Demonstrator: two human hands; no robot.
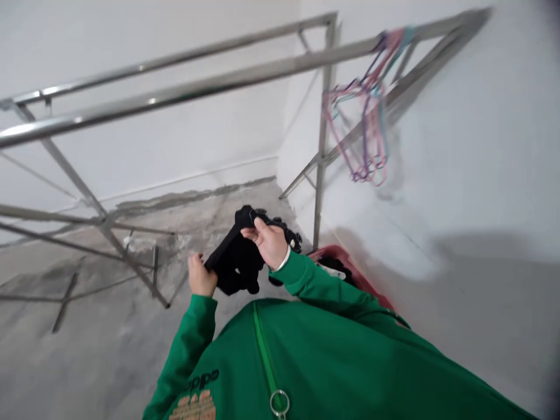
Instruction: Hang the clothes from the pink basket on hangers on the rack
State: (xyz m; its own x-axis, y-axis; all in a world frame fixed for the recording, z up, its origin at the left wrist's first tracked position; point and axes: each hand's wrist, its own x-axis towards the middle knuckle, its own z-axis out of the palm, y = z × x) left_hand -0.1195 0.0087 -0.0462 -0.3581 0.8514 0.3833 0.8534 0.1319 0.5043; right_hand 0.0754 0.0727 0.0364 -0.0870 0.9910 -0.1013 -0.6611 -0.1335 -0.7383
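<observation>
A black cloth garment (234, 271) hangs bunched between my hands, with a dark, crumpled mass below and behind it. My left hand (202, 277) grips its lower left edge. My right hand (266, 242) holds its upper part, fingers pinched on the fabric, with a pale bangle on the wrist. Both green sleeves reach forward from my green zip jacket (280, 356). Part of the garment's shape is hidden by the folds and my hands, so I cannot tell what kind of garment it is.
A stainless steel clothes rack (188, 79) stands ahead and to the left on a rough concrete floor (83, 309). Several coloured plastic hangers (367, 119) hang from its right rail. A red basket (336, 262) with dark contents sits by the white wall (437, 175), just beyond my right arm.
</observation>
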